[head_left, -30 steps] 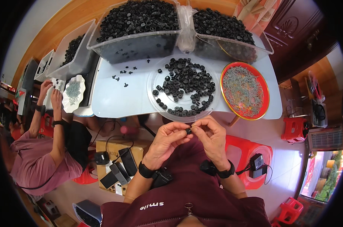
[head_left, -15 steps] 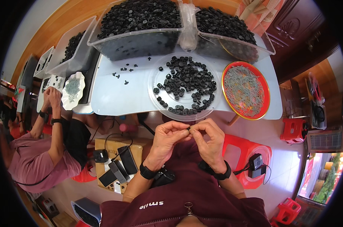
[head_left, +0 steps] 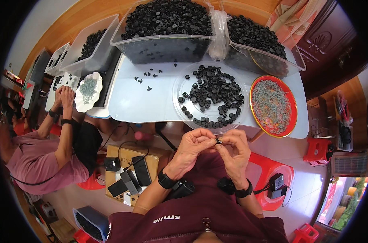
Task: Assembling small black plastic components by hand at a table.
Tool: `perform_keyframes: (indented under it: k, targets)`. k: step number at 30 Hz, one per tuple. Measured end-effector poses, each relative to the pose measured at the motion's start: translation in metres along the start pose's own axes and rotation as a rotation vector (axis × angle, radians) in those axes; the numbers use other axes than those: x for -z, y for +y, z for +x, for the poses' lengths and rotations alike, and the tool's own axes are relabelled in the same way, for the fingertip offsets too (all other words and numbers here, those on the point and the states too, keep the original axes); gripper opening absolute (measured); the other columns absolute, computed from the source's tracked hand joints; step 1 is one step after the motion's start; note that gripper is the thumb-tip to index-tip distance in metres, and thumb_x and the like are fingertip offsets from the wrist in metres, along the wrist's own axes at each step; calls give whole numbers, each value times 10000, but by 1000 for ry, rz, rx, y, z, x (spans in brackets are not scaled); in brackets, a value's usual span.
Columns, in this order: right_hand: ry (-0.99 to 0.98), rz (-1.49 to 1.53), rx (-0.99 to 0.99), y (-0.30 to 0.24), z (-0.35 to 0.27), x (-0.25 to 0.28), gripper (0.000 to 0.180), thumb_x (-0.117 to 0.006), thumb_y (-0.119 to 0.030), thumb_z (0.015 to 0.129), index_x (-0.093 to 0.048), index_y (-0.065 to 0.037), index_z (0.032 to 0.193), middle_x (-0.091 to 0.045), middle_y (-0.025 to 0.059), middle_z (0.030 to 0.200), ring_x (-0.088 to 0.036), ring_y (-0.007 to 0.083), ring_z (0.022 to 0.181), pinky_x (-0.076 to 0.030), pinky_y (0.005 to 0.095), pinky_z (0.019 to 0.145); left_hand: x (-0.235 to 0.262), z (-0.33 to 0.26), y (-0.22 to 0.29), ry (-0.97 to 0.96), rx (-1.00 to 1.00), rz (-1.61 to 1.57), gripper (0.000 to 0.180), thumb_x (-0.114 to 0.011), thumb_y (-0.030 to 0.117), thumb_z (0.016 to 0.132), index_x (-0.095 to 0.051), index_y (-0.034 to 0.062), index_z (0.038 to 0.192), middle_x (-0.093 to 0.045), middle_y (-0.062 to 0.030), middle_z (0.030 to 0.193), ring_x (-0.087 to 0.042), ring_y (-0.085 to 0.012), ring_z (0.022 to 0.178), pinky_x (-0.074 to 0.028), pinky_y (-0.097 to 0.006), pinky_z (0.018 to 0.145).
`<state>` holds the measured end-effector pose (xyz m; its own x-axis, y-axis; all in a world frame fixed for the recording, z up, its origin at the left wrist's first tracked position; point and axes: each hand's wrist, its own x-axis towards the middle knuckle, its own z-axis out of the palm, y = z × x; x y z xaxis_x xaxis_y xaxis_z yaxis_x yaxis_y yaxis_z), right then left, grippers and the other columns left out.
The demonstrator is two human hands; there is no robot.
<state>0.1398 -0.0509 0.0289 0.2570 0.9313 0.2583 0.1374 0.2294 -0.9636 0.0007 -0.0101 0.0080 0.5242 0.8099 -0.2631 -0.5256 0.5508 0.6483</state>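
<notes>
Just in front of the table's near edge, my left hand (head_left: 192, 149) and my right hand (head_left: 235, 153) meet fingertip to fingertip. Both pinch a small black part (head_left: 218, 141) between thumb and fingers. Most of it is covered, so its exact shape cannot be made out. Beyond my hands lies a clear round tray (head_left: 176, 106) holding many loose black round caps (head_left: 216, 91). To its right, a red round tray with a gold rim (head_left: 291, 121) is filled with thin grey metal pins (head_left: 272, 106).
Large clear bins (head_left: 167, 38) of black parts line the back of the table (head_left: 131, 107). Several small black pieces (head_left: 149, 88) lie loose at left. A co-worker's hands (head_left: 65, 96) work beside a white scalloped dish (head_left: 98, 93). A cardboard box (head_left: 161, 156) and red stool (head_left: 287, 168) stand below.
The table and its trays appear shifted to the right and slightly down in view. My hands stay together on the small black part, with the fingers slightly repositioned.
</notes>
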Motion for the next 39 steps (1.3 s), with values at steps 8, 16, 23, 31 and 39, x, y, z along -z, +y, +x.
perform_keyframes:
  k: [8,16,23,31,39]
  targets:
    - [34,-104,192,3,0,1,159,-657,73,708,-590,0,832,-594,109,863,-587,196,801,-478,286,724,-5,4,18,94,-93,342,104,-653,67,829,-616,15,912,-635,-19,791,-606,-64,735,-501,-185,623]
    - [91,-74,106,6,-4,12,148,-648,76,720,-585,8,836,-566,85,857,-566,137,766,-477,234,668,31,44,80,407,-493,777,128,-672,38,737,-659,-10,854,-638,-37,736,-562,-90,644,-450,-237,597]
    - [37,-71,70,7,-11,7,150,-666,65,707,-600,2,826,-576,80,847,-579,143,728,-479,240,645,54,84,84,461,-651,1651,227,-708,133,671,-670,11,859,-545,-128,751,-533,-266,722,-435,-373,660]
    - [57,15,-28,12,-12,13,128,-657,66,734,-623,12,845,-572,72,884,-574,115,736,-472,213,639,45,77,81,297,-763,1674,162,-666,41,706,-631,22,863,-586,-120,803,-503,-299,809,-397,-395,723]
    - [85,398,-235,10,-4,21,158,-630,92,774,-592,58,924,-537,70,923,-632,159,789,-546,254,685,32,57,83,226,-718,1080,147,-615,-57,754,-592,-8,890,-626,-90,898,-616,-187,855,-482,-318,759]
